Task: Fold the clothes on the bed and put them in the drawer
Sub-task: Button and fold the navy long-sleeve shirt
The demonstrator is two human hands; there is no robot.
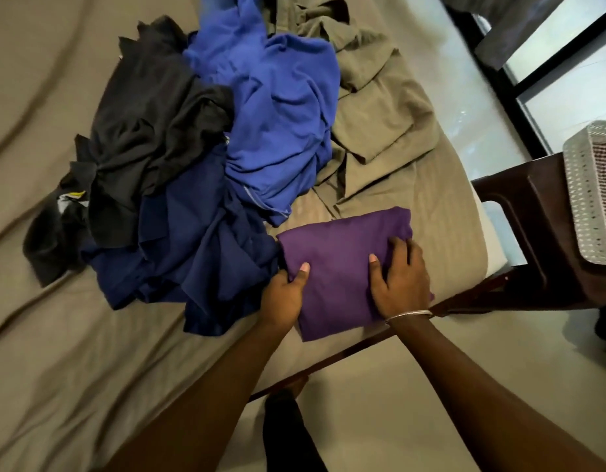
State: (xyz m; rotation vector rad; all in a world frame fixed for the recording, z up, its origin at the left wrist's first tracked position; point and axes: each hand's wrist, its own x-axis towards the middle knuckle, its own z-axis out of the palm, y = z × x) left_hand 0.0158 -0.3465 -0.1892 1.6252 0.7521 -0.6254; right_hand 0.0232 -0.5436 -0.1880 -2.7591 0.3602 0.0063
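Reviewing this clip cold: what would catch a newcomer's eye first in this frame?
First the folded purple garment at the bed's near edge, with the left hand gripping its left side and the right hand gripping its right side. Behind it sprawls an unfolded heap: a bright blue garment, a navy garment and a black garment. A white perforated basket sits on a dark wooden stand at far right.
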